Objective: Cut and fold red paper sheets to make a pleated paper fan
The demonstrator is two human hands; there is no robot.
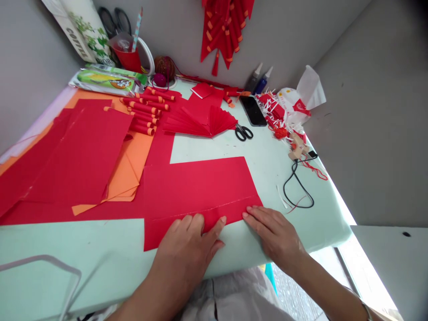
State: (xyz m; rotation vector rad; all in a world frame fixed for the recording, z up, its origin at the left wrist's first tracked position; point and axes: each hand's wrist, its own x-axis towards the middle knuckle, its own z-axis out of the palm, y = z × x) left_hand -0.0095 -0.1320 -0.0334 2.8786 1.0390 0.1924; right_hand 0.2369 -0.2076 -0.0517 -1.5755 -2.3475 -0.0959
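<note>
A sheet of red paper [194, 183] lies before me, with a pale line running along it near its front edge. My left hand [187, 245] is at that front edge, its fingers curled and pressed onto the paper; the index finger rests on the sheet and the thumb is just below the edge. The underside of its grip is hidden. At the front right corner, my right hand [274, 229] lies with fingers stretched out flat, fingertips touching the paper. Behind the sheet are a fan-folded red paper [200, 120] and black-handled scissors [244, 132].
Red sheets [83, 156] overlap orange paper [125, 178] at left, near several red paper rolls [143, 111]. A phone [253, 110], glue bottles [263, 80] and a black cable [286, 183] are at right. Red firecracker decorations [227, 31] hang on the wall.
</note>
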